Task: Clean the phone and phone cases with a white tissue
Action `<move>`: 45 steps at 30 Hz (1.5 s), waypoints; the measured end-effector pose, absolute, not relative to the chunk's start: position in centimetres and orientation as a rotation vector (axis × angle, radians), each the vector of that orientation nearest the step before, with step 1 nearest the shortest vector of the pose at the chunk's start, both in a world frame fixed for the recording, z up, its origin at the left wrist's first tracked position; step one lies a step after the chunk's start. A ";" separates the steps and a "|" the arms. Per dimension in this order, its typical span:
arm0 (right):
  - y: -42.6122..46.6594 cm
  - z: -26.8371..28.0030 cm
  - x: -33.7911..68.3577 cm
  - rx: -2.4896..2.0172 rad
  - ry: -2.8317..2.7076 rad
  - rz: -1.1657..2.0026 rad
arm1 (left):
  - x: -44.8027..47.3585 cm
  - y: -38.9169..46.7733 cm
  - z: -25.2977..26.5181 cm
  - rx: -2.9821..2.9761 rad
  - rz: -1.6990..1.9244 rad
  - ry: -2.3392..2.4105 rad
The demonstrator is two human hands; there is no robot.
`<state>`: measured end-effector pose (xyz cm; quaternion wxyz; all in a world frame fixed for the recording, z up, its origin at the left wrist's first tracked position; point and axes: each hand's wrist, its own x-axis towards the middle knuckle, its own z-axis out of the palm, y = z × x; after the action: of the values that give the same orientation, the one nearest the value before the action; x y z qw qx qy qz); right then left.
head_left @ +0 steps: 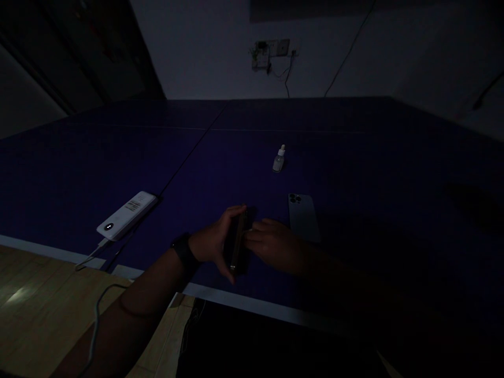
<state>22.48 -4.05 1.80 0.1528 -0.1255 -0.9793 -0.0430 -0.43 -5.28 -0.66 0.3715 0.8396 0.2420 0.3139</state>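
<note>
In dim light, a thin dark phone-like slab point(237, 242) stands on its edge on the dark blue table. My left hand point(216, 242) grips it by its two ends, thumb at the near end and fingers at the far end. My right hand point(275, 244) is closed against the slab's right side. A small pale bit shows at its fingertips, too dark to name. Just right of that hand lies a light-coloured phone point(305, 218), its camera cluster facing up. Farther back stands a small dropper bottle point(278, 161) with a white cap.
On the left lies a white power bank point(128, 215) with a lit round display and a white cable point(92, 255) running off the table's front edge. A dark band point(184, 252) circles my left wrist. Sockets with cords point(275, 50) are on the far wall.
</note>
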 end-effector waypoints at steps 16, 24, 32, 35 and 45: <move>-6.6 1.6 22.7 -0.172 -2.813 -0.024 | -0.2 -5.0 -1.4 2.197 0.834 0.651; -6.3 1.6 22.4 -0.225 -2.861 -0.038 | -0.2 -4.9 -1.6 2.199 0.856 0.635; -6.3 1.8 22.5 -0.345 -2.804 -0.046 | -0.4 -4.8 -1.5 2.233 0.835 0.642; -6.3 2.0 22.5 -0.263 -2.844 -0.013 | -0.4 -4.6 -1.6 2.260 0.841 0.634; -7.2 1.8 22.2 -0.334 -2.809 -0.050 | 0.1 -5.3 -0.7 2.344 0.869 0.644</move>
<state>22.21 -7.22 1.78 0.1555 -0.1166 -0.9808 -0.0176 0.11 -5.26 -0.73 0.2764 0.8727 0.2396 0.3234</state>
